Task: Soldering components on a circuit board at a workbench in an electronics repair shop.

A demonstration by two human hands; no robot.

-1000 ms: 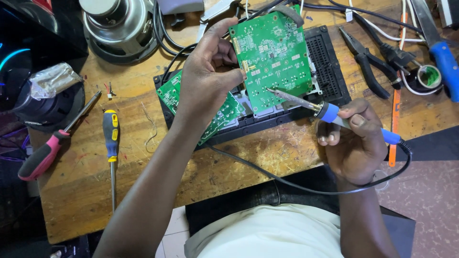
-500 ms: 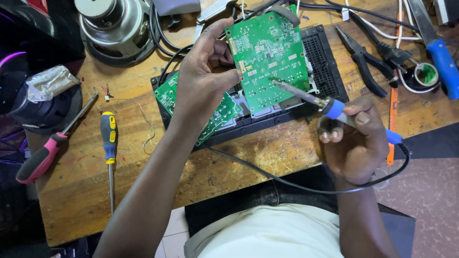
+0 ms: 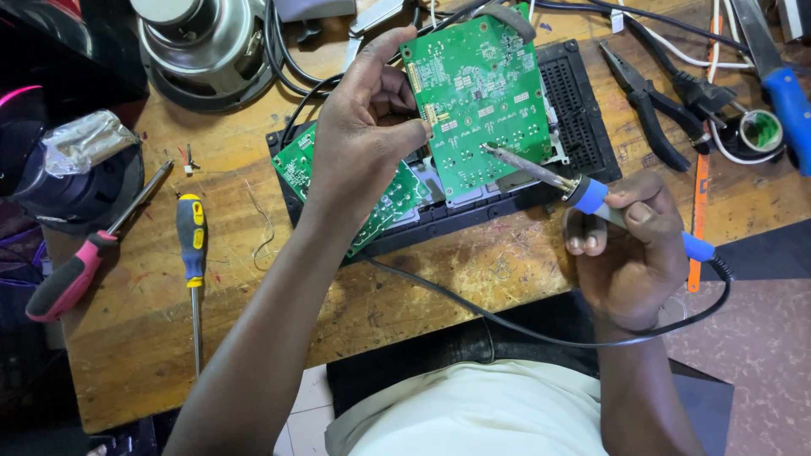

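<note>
Soldering iron (image 3: 541, 175) tip now nearer green board (image 3: 481, 93).

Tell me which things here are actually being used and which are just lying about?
In use: left hand holding the green circuit board; right hand holding the soldering iron.

Lying about: yellow screwdriver, pink screwdriver, black pliers, speaker, blue-handled tool.

We see the soldering iron (image 3: 583, 192) swung in — tip was off the lower right edge of the green circuit board (image 3: 481, 101) a second ago, now it sits on the board's lower middle. Right hand (image 3: 629, 249) has edged left and up with it. Left hand (image 3: 363, 135) tilted the board slightly — its top leans a bit more to the right.
</note>
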